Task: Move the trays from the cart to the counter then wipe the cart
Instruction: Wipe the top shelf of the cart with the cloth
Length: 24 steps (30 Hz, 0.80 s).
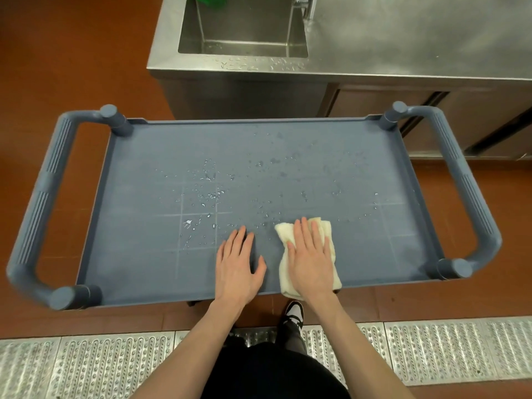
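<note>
The blue-grey plastic cart stands in front of me, its top shelf spotted with water drops around the middle. A folded cream cloth lies on the shelf near its front edge, hanging slightly over it. My right hand presses flat on the cloth with straight fingers. Just left of the cloth, my left hand rests flat on the bare shelf, fingers spread. No trays are in view.
Behind the cart a steel counter holds a sink basin at its left end, with water drops on the rim. Cart handles stick out at both ends. A metal floor grate runs under my feet.
</note>
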Motion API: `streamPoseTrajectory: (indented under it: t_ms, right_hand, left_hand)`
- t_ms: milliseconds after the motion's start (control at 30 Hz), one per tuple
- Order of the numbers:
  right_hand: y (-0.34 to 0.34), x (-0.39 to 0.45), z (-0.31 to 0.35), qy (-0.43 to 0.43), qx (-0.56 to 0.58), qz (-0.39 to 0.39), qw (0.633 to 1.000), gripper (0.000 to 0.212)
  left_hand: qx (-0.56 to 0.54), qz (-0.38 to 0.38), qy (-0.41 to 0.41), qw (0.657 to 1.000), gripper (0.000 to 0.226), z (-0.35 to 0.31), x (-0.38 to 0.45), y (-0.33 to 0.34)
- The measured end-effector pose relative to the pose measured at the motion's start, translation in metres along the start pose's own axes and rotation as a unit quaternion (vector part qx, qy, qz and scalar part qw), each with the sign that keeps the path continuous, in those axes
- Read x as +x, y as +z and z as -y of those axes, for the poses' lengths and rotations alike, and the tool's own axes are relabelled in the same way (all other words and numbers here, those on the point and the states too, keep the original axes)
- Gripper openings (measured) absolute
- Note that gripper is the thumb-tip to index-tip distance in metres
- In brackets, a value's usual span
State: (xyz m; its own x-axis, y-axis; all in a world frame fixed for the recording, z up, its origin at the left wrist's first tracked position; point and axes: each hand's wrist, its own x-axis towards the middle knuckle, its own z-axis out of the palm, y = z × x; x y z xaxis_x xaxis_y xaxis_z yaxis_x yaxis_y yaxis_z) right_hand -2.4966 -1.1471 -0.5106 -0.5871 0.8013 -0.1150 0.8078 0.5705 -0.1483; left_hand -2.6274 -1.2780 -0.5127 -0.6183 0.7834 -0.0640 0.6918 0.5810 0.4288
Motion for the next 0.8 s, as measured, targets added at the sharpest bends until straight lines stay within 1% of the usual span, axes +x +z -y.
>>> streamPoseTrajectory:
  t_ms: [167,233,333,433,567,733,800]
  right_hand:
    - [-0.01,0.001,-0.048,0.083,0.005,-0.015,0.996,0.062]
    - [-0.014,0.002,-0.062,0.103,0.002,-0.022,0.994,0.062]
    - [-0.015,0.002,-0.06,0.115,-0.002,-0.032,0.993,0.061]
    - [-0.01,-0.001,-0.043,0.12,0.001,-0.031,0.992,0.062]
    - [-0.002,-0.007,-0.007,0.086,-0.005,-0.021,0.996,0.06]
    - [0.011,-0.015,0.062,-0.007,-0.003,0.002,1.0,0.06]
    - [0.014,-0.014,0.077,-0.024,-0.002,0.01,1.0,0.061]
  left_hand:
    - [-0.02,0.005,0.007,1.0,0.062,0.002,-0.001,-0.001]
    - [-0.015,0.018,0.027,0.999,0.063,0.008,-0.002,-0.003]
    - [0.007,0.031,0.063,0.997,0.065,0.021,-0.006,-0.007]
    - [0.015,0.03,0.056,0.998,0.065,0.024,-0.009,-0.009]
    - [0.011,0.024,0.048,0.998,0.066,0.019,-0.008,-0.009]
    - [-0.014,0.019,0.044,0.999,0.068,0.022,-0.007,-0.008]
    - [-0.037,0.022,0.043,0.998,0.067,0.023,-0.006,-0.009]
